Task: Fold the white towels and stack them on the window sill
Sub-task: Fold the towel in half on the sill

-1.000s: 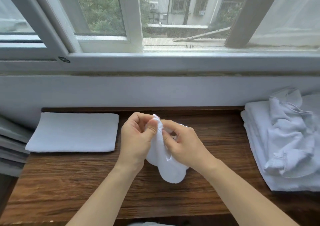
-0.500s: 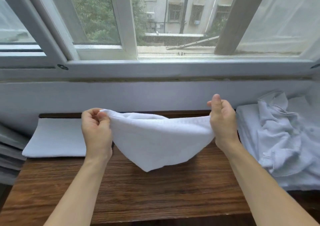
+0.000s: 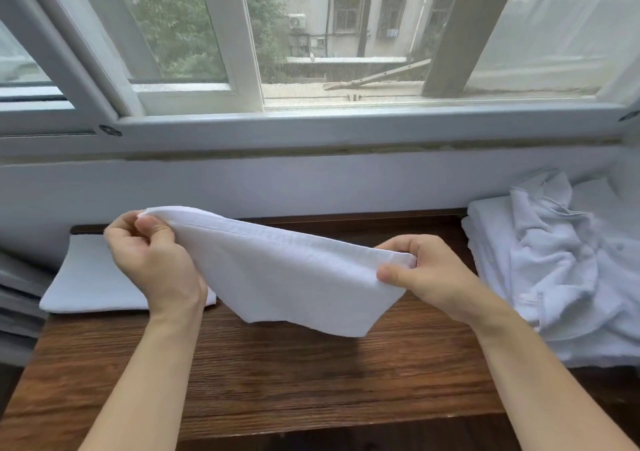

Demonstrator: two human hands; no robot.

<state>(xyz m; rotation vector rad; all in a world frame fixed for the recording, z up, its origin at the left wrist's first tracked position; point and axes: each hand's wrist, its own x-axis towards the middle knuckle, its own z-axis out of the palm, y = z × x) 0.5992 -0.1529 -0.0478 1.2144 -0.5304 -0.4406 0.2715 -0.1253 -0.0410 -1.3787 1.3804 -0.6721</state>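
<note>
I am holding the small white cotton towel (image 3: 294, 277) above the brown wooden table (image 3: 277, 374), left hand (image 3: 152, 260) and right hand (image 3: 426, 274) fingers pinching its top corners, and it is hanging soft and light.

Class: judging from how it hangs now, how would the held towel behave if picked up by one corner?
Probably floppy: the towel sags between the left hand and right hand. Likely light: fingertip pinches hold it. Unlikely to slip: it looks like soft cloth.

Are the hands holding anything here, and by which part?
Yes: one white towel, pinched at both ends of its upper edge, left hand at one corner, right hand at the other.
</note>
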